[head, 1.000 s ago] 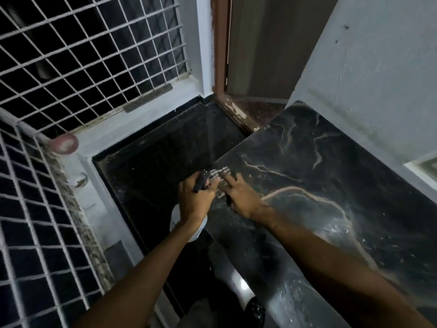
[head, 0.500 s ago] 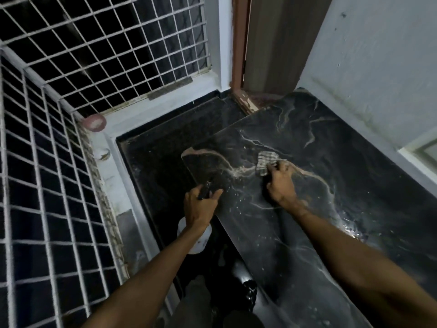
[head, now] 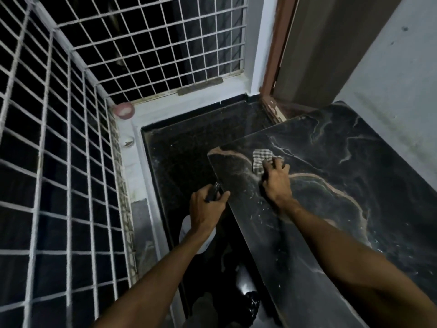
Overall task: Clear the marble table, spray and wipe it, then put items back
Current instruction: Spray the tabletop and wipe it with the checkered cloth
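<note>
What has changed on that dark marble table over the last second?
The right hand has pushed the checked cloth away from the near left edge of the marble table, farther in across the slab, wiping as it goes. The camera view also shifted. The left hand stays beside the table edge, still gripping the spray bottle. The cloth is still pressed flat under the right hand's fingers.

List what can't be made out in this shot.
- Head view: white spray bottle body, mostly hidden under the left hand and wrist.
- Checked grey wiping cloth, near part covered by the right hand.
- Black marble table, right side cut off by the frame edge.
- Dark shiny object below, too dim to identify.
</note>
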Motion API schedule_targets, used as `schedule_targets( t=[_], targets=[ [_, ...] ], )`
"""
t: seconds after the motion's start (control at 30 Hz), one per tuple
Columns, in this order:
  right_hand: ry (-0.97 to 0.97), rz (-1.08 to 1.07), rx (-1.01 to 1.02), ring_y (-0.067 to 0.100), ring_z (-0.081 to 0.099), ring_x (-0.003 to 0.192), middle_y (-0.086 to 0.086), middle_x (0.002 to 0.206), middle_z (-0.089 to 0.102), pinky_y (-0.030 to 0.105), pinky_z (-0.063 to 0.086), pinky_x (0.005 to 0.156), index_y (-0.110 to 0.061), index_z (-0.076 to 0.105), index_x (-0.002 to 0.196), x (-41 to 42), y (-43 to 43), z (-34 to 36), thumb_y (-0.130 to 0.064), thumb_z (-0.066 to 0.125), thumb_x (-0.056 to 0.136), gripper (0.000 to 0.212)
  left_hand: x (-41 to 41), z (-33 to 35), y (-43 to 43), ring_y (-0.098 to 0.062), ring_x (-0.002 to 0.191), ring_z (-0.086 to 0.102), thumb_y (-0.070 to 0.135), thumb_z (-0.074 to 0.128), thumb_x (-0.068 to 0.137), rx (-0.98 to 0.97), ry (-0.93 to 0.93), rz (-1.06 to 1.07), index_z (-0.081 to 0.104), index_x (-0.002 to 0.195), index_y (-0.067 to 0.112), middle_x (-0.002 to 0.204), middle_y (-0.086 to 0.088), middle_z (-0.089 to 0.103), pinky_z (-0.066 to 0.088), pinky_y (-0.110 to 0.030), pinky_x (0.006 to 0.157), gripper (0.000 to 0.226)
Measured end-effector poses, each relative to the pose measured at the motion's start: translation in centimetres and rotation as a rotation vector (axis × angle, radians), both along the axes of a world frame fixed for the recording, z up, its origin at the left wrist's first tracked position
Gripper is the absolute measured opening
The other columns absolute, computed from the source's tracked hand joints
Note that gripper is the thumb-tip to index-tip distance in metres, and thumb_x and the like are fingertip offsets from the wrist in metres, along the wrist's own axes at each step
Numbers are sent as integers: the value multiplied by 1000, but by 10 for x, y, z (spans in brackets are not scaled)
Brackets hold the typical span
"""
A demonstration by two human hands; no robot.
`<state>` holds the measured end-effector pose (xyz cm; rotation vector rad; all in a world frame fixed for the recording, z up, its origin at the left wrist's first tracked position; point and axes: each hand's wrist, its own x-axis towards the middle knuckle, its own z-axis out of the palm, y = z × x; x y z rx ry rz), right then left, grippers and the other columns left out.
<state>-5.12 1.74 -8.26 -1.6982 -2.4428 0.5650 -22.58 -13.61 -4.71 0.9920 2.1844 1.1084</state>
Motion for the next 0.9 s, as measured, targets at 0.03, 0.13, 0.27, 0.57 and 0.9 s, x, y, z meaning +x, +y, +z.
schedule_targets(
  t=[0.03, 0.13, 0.27, 0.57, 0.9],
  targets=[
    [-6, 4, 2, 43, 37, 114, 20, 145, 34, 55, 42, 99, -12, 48, 138, -14, 0, 1, -4, 59, 78, 62, -3, -1, 2, -22, 61, 66, 35, 83, 81, -1, -2, 9, 63, 66, 13, 62, -2, 66, 57, -39, 61, 33],
    [-27, 391, 68, 37, 36, 119, 16, 151, 29, 47, 45, 100, -15, 43, 146, -39, -10, -3, -2, 61, 77, 73, -11, -3, 5, -22, 61, 66, 38, 81, 80, 27, -8, 6, 62, 65, 15, 61, 0, 66, 58, -41, 63, 33],
    [38, 138, 39, 39, 38, 115, 18, 149, 34, 48, 42, 101, -17, 50, 140, -71, 32, -2, -4, 60, 76, 66, -28, -9, 25, -21, 59, 64, 32, 83, 82, 75, 14, -6, 60, 63, 15, 59, 0, 64, 56, -40, 62, 34],
    [18, -118, 74, 44, 39, 119, 16, 153, 33, 48, 40, 106, -21, 49, 143, -7, 33, -6, -4, 61, 78, 68, -40, 1, 52, -9, 53, 56, 27, 83, 83, 91, 28, -123, 51, 58, 26, 53, 10, 55, 49, -28, 61, 40],
    [35, -496, 13, 44, 34, 122, 15, 155, 28, 52, 40, 106, -18, 46, 145, 114, -67, 3, 0, 57, 79, 69, 48, 11, 13, -18, 68, 71, 33, 79, 87, -29, 11, -323, 73, 68, 14, 63, 6, 69, 48, -23, 65, 27]
  ],
)
